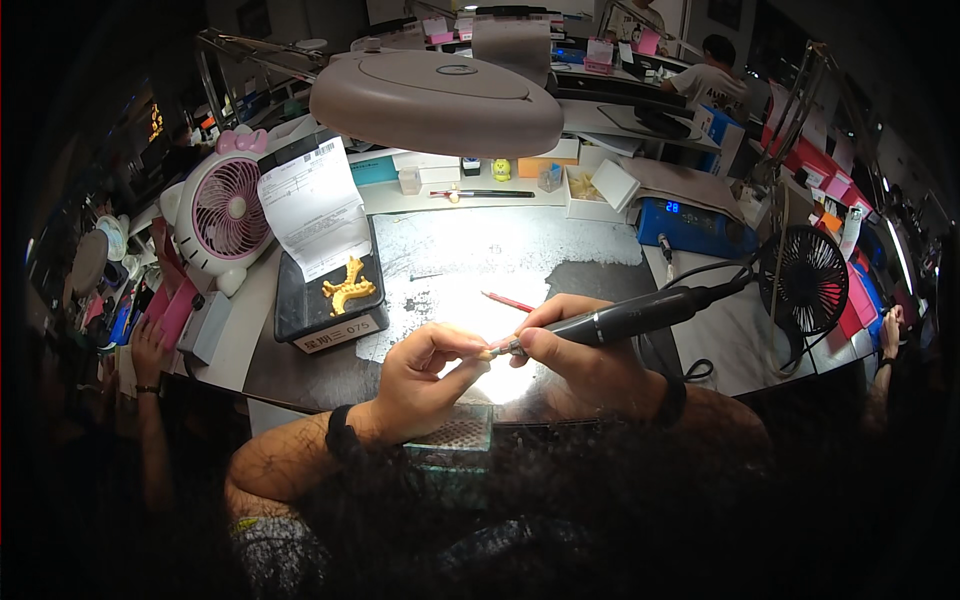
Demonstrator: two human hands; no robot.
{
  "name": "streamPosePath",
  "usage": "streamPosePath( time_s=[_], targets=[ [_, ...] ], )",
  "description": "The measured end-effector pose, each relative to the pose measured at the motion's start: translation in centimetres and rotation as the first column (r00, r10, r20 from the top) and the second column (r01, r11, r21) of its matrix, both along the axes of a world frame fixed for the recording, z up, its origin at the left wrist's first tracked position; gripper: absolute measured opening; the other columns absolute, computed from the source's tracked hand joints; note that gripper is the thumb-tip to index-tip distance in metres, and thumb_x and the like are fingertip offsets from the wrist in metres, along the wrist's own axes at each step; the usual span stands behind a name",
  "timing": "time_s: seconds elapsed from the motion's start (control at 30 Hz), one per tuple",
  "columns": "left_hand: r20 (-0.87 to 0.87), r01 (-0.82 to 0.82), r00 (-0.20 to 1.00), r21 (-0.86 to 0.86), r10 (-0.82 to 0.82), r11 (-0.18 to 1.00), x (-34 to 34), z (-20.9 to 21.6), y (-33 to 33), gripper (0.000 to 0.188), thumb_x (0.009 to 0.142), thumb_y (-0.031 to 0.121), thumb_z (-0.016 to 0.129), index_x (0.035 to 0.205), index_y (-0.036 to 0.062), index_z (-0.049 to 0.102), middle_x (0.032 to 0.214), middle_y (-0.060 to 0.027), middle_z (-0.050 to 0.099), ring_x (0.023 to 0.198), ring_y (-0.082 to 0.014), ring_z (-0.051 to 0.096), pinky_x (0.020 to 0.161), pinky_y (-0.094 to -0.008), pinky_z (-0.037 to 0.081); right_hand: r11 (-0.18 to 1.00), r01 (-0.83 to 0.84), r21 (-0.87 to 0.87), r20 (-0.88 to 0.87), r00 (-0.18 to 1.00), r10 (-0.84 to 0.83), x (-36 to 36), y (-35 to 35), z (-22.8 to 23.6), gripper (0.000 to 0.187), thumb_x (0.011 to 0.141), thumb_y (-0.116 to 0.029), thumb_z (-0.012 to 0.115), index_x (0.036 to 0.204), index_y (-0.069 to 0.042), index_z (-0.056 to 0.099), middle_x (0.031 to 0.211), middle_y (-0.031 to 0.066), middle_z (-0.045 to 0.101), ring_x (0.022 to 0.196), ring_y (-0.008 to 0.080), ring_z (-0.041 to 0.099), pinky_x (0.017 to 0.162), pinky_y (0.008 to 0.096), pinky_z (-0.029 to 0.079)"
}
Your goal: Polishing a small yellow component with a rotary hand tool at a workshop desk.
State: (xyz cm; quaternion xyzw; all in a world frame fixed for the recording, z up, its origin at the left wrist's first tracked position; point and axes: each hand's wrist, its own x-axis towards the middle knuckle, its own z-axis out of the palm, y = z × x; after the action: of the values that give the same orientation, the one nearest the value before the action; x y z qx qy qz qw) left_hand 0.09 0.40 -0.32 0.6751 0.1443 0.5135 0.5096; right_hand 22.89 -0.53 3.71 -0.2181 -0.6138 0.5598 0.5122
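Observation:
Over the lit bench, my left hand (425,380) pinches a small cream-coloured piece (487,355), tooth-like but too small to name surely, between thumb and fingertips. My right hand (580,355) is closed around a black rotary handpiece (630,316), held like a pen. Its metal tip meets or nearly meets the piece; contact is hard to make out. Beyond my hands lies a red pencil-like tool (508,301). To the left, a yellow dental model (350,287) sits in a black tray (300,325), with a printed paper sheet (315,210) propped at its back.
A large lamp head (435,100) hangs over the bench. A pink-and-white fan (232,205) stands left; a blue control box (695,228) and small black fan (803,280) stand right. The handpiece cord (735,283) runs right. Below my hands is a clear-sided box (450,435). Other people work nearby.

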Motion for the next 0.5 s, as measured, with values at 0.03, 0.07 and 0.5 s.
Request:
streamPosePath(
  time_s=[0.03, 0.07, 0.5],
  targets=[
    [-0.001, 0.001, 1.0, 0.001, -0.001, 1.0, 0.01, 0.04, -0.02, 0.021, 0.092, -0.011, 0.063, 0.111, -0.0026, 0.058, 0.111, -0.0121, 0.064, 0.108, -0.0174, 0.065, 0.096, -0.031, 0.054, 1.0, -0.002, 0.004, 0.006, 1.0, 0.002, -0.02, -0.02, 0.06, 0.013, 0.095, -0.008, 0.068, 0.098, 0.004, 0.065, 0.088, 0.0109, 0.072, 0.082, 0.0134, 0.07, 0.076, 0.0261, 0.057],
    [-0.001, 0.001, 1.0, 0.001, -0.001, 1.0, 0.02, 0.04, -0.02, 0.021, 0.092, -0.011, 0.063, 0.111, -0.0026, 0.058, 0.111, -0.0121, 0.064, 0.108, -0.0174, 0.065, 0.096, -0.031, 0.054, 1.0, -0.002, 0.004, 0.006, 1.0, 0.002, -0.04, 0.01, 0.01, 0.013, 0.095, -0.008, 0.068, 0.098, 0.004, 0.065, 0.088, 0.0109, 0.072, 0.082, 0.0134, 0.07, 0.076, 0.0261, 0.057],
    [0.003, -0.015, 1.0, 0.003, 0.015, 1.0, 0.07, -0.14, 0.03, 0.021, 0.091, -0.011, 0.064, 0.109, -0.0027, 0.058, 0.11, -0.0121, 0.064, 0.107, -0.0172, 0.065, 0.095, -0.0304, 0.054, 1.0, 0.012, 0.025, 0.025, 1.0, -0.012, -0.04, 0.02, -0.18, 0.013, 0.095, -0.008, 0.068, 0.098, 0.004, 0.065, 0.087, 0.0108, 0.072, 0.081, 0.0137, 0.07, 0.075, 0.0257, 0.056]
  ],
)
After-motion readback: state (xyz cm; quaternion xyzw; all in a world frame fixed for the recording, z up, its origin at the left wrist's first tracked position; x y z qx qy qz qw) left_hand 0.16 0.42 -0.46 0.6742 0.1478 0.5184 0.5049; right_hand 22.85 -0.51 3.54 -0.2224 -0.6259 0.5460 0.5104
